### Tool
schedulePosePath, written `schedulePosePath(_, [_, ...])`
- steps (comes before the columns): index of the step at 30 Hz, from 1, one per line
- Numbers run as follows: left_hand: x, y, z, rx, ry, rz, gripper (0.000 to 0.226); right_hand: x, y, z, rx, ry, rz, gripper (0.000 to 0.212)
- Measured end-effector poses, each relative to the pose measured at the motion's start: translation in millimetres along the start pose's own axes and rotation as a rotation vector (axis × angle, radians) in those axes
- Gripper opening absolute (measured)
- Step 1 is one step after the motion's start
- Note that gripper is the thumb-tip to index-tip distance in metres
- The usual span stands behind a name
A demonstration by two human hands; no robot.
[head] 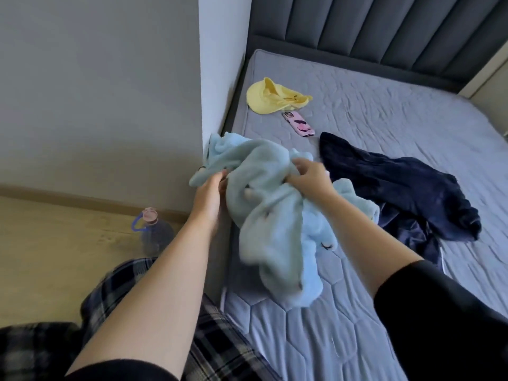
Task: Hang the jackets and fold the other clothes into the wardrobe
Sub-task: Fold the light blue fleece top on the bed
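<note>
Head view, person standing at the left edge of a grey quilted mattress (371,119). Both hands are gripping a pale blue fleecy garment (264,204), which is bunched and partly lifted off the mattress. The left hand (210,198) is holding the garment's left margin with the fingers curled into the fabric; the right hand (310,176) is pinching a fold near the top centre, its fingers closed on the pile. The two hands are lying near each other, so the grip is narrow relative to the garment's spread. The garment's long axis is running from beyond the left hand, down between the forearms, toward the person; most of its bulk is hanging below and between the hands, slightly nearer the right forearm. Its lower part is blurred, so collar and hem cannot be told apart.

A dark navy crumpled garment (398,188) is lying just right of the right hand, touching or passing under the blue one; the right hand is clearly the nearer. A yellow soft cap-like item (272,97) and a pink patterned phone (299,123) are resting beyond both hands. A clear water jug with a blue handle (152,229) is standing on the floor left of the left forearm.

Judgement: the hands would probably need to be spreading apart along the garment's axis to be opening it out
</note>
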State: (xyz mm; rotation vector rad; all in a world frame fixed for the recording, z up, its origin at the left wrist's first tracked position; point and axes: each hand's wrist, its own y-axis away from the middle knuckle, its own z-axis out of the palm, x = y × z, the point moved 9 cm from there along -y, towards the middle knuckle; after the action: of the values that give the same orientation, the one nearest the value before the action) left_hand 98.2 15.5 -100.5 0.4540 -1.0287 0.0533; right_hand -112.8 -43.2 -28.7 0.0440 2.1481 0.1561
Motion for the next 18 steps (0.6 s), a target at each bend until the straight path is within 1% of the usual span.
schedulePosePath(1, [-0.4,1.3,-1.9,-0.007,-0.040,-0.001,0.018,1.7,-5.2,-24.7,0.202,0.114,-0.020,0.037])
schedulePosePath(2, [-3.1,3.2,-1.2,-0.026,-0.088,-0.018,0.018,6.2,-6.1,-42.6,0.336,0.161,-0.008,0.039])
schedulePosePath(3, [-7.3,6.9,1.5,-0.053,-0.132,-0.052,0.019,13.8,-5.4,-50.8,0.384,0.143,0.023,0.039])
schedulePosePath(4, [-13.3,9.9,4.0,-0.080,-0.180,-0.088,0.023,19.9,-5.2,-50.1,0.357,0.118,0.034,0.039])
schedulePosePath(5, [-19.3,11.7,6.7,-0.116,-0.254,-0.108,0.031,22.3,-3.9,-38.6,0.257,0.101,0.021,0.037])
schedulePosePath(6, [-24.5,12.9,9.8,-0.164,-0.385,-0.105,0.043,25.0,-0.4,-18.9,0.094,0.097,0.004,0.036])
schedulePosePath(7, [-28.8,14.4,12.1,-0.203,-0.532,-0.096,0.055,28.7,8.6,6.2,-0.113,0.099,-0.003,0.036])
schedulePosePath(8, [-32.0,15.6,11.9,-0.212,-0.640,-0.094,0.066,34.0,24.2,31.4,-0.329,0.143,0.004,0.041])
schedulePosePath(9, [-33.4,17.1,11.9,-0.207,-0.693,-0.100,0.075,40.6,42.4,51.4,-0.511,0.225,0.007,0.057])
schedulePosePath(10, [-34.2,18.4,11.7,-0.201,-0.713,-0.100,0.081,48.9,56.0,65.3,-0.630,0.327,-0.019,0.077])
schedulePosePath(11, [-34.4,19.2,11.9,-0.199,-0.735,-0.089,0.086,56.6,65.0,73.8,-0.678,0.449,-0.071,0.092])
schedulePosePath(12, [-34.9,20.2,11.6,-0.198,-0.785,-0.079,0.089,63.0,71.9,79.7,-0.682,0.572,-0.142,0.101])
schedulePosePath(15, [-42.7,23.5,6.5,-0.204,-1.001,-0.106,0.091,93.8,98.3,100.8,-0.717,0.976,-0.328,0.120])
schedulePosePath(16, [-45.8,25.1,4.5,-0.208,-1.054,-0.120,0.090,105.5,105.4,107.4,-0.708,1.094,-0.366,0.122])
schedulePosePath(17, [-46.7,26.4,4.0,-0.202,-1.087,-0.115,0.089,113.4,107.9,112.6,-0.661,1.164,-0.395,0.117])
schedulePosePath(18, [-44.2,26.9,4.7,-0.178,-1.104,-0.080,0.087,116.0,107.2,115.3,-0.583,1.178,-0.413,0.105])
